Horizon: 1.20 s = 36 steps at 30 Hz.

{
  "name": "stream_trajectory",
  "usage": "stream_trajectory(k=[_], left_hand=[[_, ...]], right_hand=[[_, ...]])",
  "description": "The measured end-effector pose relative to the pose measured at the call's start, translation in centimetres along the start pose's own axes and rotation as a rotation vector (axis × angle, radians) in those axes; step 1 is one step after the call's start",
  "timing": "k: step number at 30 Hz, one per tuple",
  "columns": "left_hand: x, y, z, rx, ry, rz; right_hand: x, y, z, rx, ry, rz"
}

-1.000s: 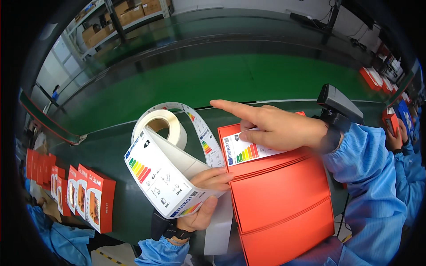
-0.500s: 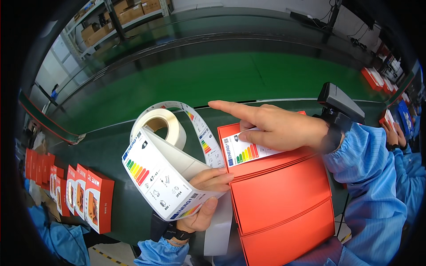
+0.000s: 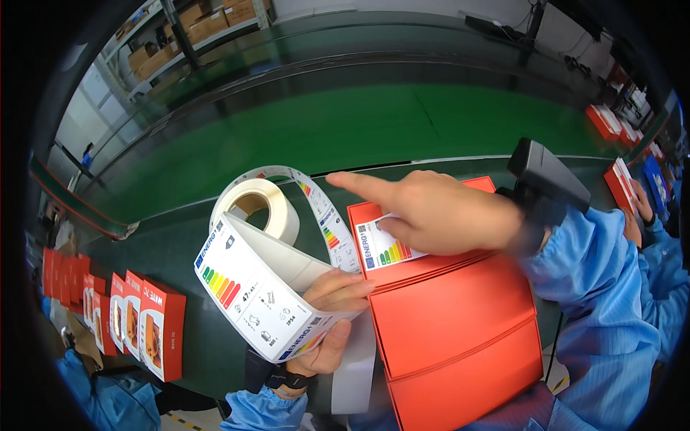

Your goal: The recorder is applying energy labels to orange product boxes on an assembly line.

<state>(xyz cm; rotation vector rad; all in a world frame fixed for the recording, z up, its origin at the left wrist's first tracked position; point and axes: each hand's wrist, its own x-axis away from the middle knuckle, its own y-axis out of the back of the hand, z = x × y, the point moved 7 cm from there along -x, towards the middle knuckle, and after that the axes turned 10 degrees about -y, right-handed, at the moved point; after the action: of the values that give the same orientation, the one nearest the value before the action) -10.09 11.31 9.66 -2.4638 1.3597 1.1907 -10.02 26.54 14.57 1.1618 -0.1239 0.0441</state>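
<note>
My left hand (image 3: pixel 332 343) pinches a strip of printed labels (image 3: pixel 248 302) that bows out to the left, its fingers behind the strip and thumb in front. This strip links to a white label roll (image 3: pixel 277 215) on the table, and another stretch loops behind it. My right hand (image 3: pixel 438 212) lies over a white energy label (image 3: pixel 384 244) on the farthest of several red boxes (image 3: pixel 453 323). Its thumb touches the label, and its index finger points left past the box edge. Its other fingers are mostly hidden. A black device (image 3: pixel 546 172) is strapped to my right wrist.
Red printed boxes (image 3: pixel 162 330) stand in a row at the left. Beyond the table edge runs a green conveyor belt (image 3: pixel 323 129). At the right, a co-worker's hand (image 3: pixel 642 205) touches a red box (image 3: pixel 619 183). Shelves with cartons (image 3: pixel 208 25) stand far back.
My right hand has shifted slightly left and down across the label on the red box. The left hand keeps its hold on the strip. At right, the co-worker's red box has been raised.
</note>
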Motion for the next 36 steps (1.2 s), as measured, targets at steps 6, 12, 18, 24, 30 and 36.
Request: stream_trajectory(k=[6, 12, 18, 24, 30, 36], left_hand=[[-0.2, -0.2, -0.1, -0.055, -0.007, 0.018], [0.2, 0.0, 0.2, -0.063, -0.043, 0.002], [0.8, 1.1, -1.1, 0.193, 0.155, -0.192], [1.6, 2.0, -5.5, 0.153, 0.252, -0.232], [3.1, 1.2, -7.8, 0.438, 0.451, -0.252], [1.7, 0.4, -9.5, 0.992, 0.605, -0.495]], right_hand=[[2.4, -0.1, 2.1, 0.561, 0.028, -0.254], [3.7, 2.4, -4.7, 0.680, -0.049, -0.572], [5.7, 3.8, 1.9, 0.224, 0.418, -0.648], [8.1, 3.6, 9.7, -0.214, 0.661, -0.663], [9.2, 0.9, 11.1, -0.288, 0.884, -0.526], [11.2, 0.4, 12.5, 0.013, 0.908, -0.820]])
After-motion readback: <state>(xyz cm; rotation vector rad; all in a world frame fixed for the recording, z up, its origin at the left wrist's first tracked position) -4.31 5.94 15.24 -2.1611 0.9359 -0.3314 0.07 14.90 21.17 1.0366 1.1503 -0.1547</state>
